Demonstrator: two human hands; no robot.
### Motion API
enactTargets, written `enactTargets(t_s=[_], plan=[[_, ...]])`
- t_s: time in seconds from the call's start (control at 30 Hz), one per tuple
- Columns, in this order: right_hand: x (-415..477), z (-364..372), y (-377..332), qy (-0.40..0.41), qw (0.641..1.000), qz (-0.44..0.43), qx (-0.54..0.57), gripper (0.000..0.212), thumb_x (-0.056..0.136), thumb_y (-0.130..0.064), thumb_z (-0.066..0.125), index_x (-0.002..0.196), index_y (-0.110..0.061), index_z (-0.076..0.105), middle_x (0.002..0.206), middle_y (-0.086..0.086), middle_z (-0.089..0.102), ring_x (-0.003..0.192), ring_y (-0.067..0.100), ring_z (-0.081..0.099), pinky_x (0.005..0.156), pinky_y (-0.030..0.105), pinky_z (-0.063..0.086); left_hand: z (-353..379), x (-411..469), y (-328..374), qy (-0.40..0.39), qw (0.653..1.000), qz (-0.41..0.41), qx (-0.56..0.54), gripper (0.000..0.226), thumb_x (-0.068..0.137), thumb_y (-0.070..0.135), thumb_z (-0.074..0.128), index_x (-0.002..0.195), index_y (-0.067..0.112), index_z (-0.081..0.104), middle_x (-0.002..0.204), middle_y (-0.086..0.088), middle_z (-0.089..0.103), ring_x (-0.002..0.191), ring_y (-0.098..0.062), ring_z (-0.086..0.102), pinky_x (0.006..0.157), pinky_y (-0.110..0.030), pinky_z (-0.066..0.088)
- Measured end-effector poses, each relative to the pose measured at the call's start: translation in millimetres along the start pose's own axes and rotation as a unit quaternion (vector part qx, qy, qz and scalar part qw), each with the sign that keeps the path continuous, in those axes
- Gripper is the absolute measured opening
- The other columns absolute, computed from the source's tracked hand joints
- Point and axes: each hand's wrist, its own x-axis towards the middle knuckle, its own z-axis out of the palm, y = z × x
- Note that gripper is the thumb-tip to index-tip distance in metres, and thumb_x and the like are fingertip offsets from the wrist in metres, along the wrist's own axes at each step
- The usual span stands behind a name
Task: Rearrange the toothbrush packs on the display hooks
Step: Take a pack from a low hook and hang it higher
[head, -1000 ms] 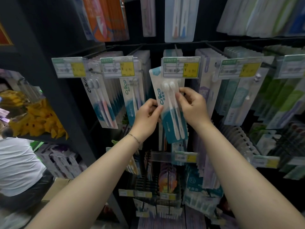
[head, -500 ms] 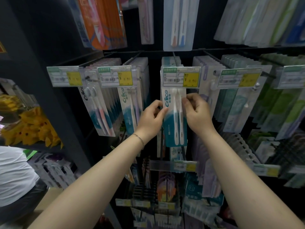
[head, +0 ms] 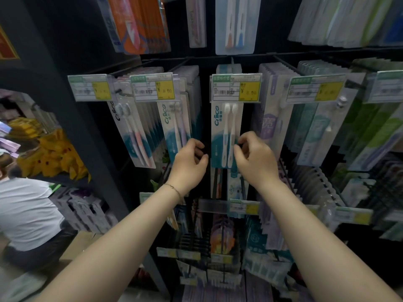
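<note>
Both forearms reach up to the display. The left hand (head: 189,164) hovers with loosely curled fingers holding nothing, just left of the teal-and-white toothbrush pack (head: 224,127). The right hand (head: 256,160) curls at the pack's right edge; whether it pinches it I cannot tell. The pack hangs straight beneath a price label (head: 235,88), with a similar pack (head: 172,125) further left.

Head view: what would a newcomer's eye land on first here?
Two bare arms reach up the middle, left hand and right hand flanking a teal-and-white toothbrush pack hanging straight below a yellow price tag. Bright orange packs hang at upper left, and yellow goods pile at far left.
</note>
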Motion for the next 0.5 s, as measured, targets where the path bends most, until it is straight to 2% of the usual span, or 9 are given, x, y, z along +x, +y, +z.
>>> enactTargets(t_s=[0.1, 0.2, 0.3, 0.4, 0.5], plan=[[-12.3, 6.2, 0.9, -0.031, 0.992, -0.078, -0.094, 0.011, 0.092, -0.021, 0.053, 0.094, -0.010, 0.056, 0.084, 0.005, 0.057, 0.074, 0.026, 0.056, 0.059, 0.035, 0.043, -1.8, -13.1, -8.5, -0.015, 0.994, 0.045, 0.102, 0.021, 0.093, 0.023, 0.055, 0.113, 0.017, 0.050, 0.105, 0.001, 0.055, 0.091, -0.014, 0.055, 0.079, -0.029, 0.048], [-26.8, 11.7, 2.2, -0.069, 0.978, -0.099, -0.169, 0.017, 0.092, -0.025, 0.051, 0.100, -0.012, 0.058, 0.089, 0.005, 0.059, 0.083, 0.027, 0.056, 0.068, 0.037, 0.040, -2.8, -26.5, -14.1, -0.024, 0.976, 0.078, 0.204, 0.022, 0.094, 0.028, 0.051, 0.115, 0.019, 0.050, 0.109, 0.001, 0.055, 0.096, -0.017, 0.056, 0.081, -0.038, 0.050], [-40.9, 13.4, 6.0, -0.084, 0.969, -0.121, -0.199, 0.020, 0.090, -0.025, 0.055, 0.101, -0.010, 0.059, 0.092, 0.008, 0.060, 0.087, 0.031, 0.057, 0.070, 0.038, 0.038, -2.8, -38.6, -21.3, -0.019, 0.957, 0.104, 0.269, 0.018, 0.093, 0.029, 0.049, 0.108, 0.020, 0.050, 0.098, 0.006, 0.054, 0.093, -0.021, 0.057, 0.074, -0.037, 0.047], [-53.6, 13.1, 10.8, -0.085, 0.965, -0.138, -0.206, 0.016, 0.087, -0.024, 0.059, 0.094, -0.010, 0.059, 0.085, 0.008, 0.059, 0.081, 0.032, 0.057, 0.067, 0.037, 0.038, -1.0, -51.7, -26.5, -0.006, 0.943, 0.129, 0.308, 0.013, 0.092, 0.028, 0.051, 0.099, 0.017, 0.050, 0.082, 0.008, 0.044, 0.082, -0.024, 0.056, 0.061, -0.033, 0.037], [-68.2, 12.8, 14.2, -0.082, 0.964, -0.160, -0.196, 0.015, 0.083, -0.023, 0.061, 0.090, -0.009, 0.060, 0.080, 0.007, 0.058, 0.076, 0.031, 0.056, 0.064, 0.036, 0.039, 4.3, -69.0, -28.5, 0.003, 0.935, 0.130, 0.331, 0.011, 0.091, 0.027, 0.052, 0.090, 0.017, 0.048, 0.076, 0.007, 0.044, 0.075, -0.025, 0.055, 0.057, -0.033, 0.037]])
